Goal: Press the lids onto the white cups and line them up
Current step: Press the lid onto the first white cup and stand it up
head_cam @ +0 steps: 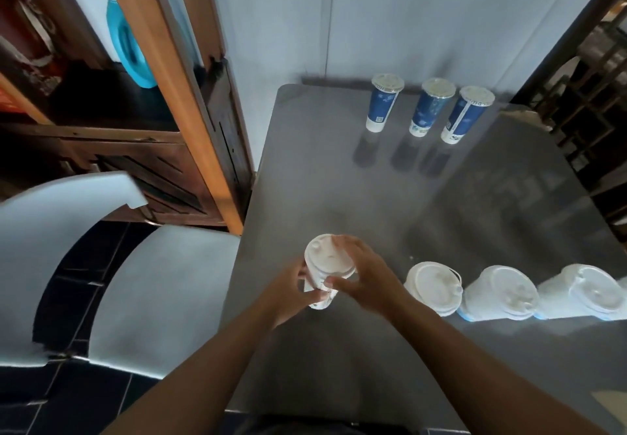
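Note:
A white cup (320,293) with a white lid (325,255) on top stands at the near left of the steel table (339,170). My left hand (292,293) grips its side from the left. My right hand (361,270) wraps over the lid's right rim, thumb against the cup wall. To the right, three lidded white cups stand in a row along the near part of the table: one (434,287) closest to my hands, a second (502,292) beside it, a third (590,292) by the right edge of the view.
Three blue lidded cups (429,110) stand in a row at the table's far end by the wall. A pale plastic chair (112,275) sits left of the table. A wooden cabinet (135,122) with a blue bottle (130,47) rises behind it.

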A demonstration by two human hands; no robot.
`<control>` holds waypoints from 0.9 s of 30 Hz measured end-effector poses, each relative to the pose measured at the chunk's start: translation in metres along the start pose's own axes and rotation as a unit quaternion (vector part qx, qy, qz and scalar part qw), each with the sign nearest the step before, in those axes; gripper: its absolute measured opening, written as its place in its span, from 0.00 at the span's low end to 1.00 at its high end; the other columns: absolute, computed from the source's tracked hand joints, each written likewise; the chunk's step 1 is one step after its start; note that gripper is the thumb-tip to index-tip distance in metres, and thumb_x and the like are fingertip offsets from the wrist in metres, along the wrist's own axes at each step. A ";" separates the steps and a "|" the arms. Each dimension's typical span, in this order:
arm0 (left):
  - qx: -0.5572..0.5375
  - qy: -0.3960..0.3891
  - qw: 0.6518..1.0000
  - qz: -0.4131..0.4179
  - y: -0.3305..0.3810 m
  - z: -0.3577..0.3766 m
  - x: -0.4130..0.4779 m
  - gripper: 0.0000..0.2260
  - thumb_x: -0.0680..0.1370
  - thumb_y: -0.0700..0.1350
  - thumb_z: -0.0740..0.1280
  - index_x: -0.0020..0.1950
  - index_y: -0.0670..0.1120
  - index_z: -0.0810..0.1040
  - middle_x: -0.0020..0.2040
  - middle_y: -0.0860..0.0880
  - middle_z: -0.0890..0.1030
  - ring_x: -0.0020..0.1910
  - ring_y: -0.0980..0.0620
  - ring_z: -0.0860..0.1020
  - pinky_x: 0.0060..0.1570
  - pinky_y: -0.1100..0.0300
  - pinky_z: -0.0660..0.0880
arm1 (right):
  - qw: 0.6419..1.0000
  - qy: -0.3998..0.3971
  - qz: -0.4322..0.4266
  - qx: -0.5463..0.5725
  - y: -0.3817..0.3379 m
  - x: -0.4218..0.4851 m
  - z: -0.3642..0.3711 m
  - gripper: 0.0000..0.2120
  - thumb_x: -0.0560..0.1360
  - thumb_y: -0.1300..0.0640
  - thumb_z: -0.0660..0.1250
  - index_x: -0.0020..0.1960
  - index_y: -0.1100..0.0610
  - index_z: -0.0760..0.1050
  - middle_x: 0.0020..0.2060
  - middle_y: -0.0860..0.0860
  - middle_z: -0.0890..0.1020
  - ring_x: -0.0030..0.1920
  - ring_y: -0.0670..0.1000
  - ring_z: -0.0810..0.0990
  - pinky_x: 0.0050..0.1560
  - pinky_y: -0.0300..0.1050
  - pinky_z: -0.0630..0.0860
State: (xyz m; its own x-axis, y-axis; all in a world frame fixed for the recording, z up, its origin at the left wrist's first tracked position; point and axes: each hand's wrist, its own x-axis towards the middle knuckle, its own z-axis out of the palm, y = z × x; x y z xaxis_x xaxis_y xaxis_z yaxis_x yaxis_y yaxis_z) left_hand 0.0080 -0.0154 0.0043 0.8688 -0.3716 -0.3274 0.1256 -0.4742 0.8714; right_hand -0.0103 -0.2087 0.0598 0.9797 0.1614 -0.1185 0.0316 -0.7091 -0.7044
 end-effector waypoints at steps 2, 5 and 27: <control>-0.026 -0.005 1.000 -0.012 0.004 -0.004 -0.010 0.30 0.64 0.58 0.77 0.63 0.60 0.71 0.60 0.58 0.80 0.60 0.58 0.79 0.62 0.51 0.78 | 0.998 -0.013 0.007 0.055 -0.005 0.001 -0.009 0.33 0.69 0.48 0.75 0.71 0.53 0.69 0.65 0.46 0.75 0.63 0.48 0.75 0.61 0.42 0.72; -0.081 -0.025 0.996 -0.040 0.017 -0.012 -0.025 0.27 0.63 0.60 0.77 0.59 0.60 0.73 0.58 0.60 0.82 0.59 0.61 0.80 0.64 0.51 0.76 | 0.991 -0.034 0.033 0.126 -0.018 0.002 -0.024 0.32 0.67 0.45 0.73 0.69 0.50 0.72 0.58 0.42 0.77 0.55 0.35 0.77 0.53 0.29 0.70; -0.154 -0.054 0.986 -0.034 0.048 -0.027 -0.096 0.25 0.70 0.56 0.72 0.65 0.47 0.76 0.60 0.49 0.83 0.57 0.48 0.83 0.53 0.50 0.82 | 0.912 -0.091 0.159 0.367 -0.059 -0.025 -0.034 0.11 0.79 0.49 0.65 0.55 0.55 0.80 0.47 0.52 0.88 0.50 0.50 0.86 0.46 0.40 0.82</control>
State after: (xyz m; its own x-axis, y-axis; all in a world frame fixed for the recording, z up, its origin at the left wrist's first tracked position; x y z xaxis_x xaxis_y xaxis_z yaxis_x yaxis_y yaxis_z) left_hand -0.0560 0.0192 0.0875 0.7989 -0.4380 -0.4121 0.3365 -0.2423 0.9100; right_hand -0.0298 -0.1938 0.1282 0.8652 0.1868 -0.4653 -0.4544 -0.1001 -0.8851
